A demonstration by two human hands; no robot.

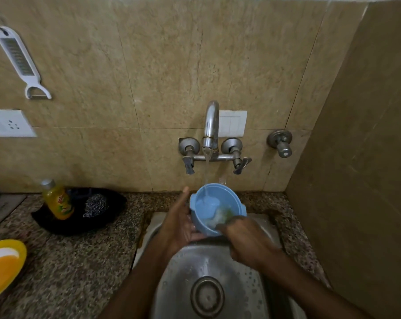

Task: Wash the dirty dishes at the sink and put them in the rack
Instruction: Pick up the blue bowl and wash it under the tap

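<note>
A light blue bowl is tilted toward me under the running tap, above the steel sink. Water streams into it. My left hand grips the bowl's left side from outside, thumb raised. My right hand reaches over the near rim, its fingers inside the bowl on a soapy, greenish scrubber that is mostly hidden.
A yellow dish-soap bottle and a steel scourer lie on a black cloth on the granite counter at left. A yellow plate sits at the far left edge. A grater-peeler hangs on the wall. A side wall closes the right.
</note>
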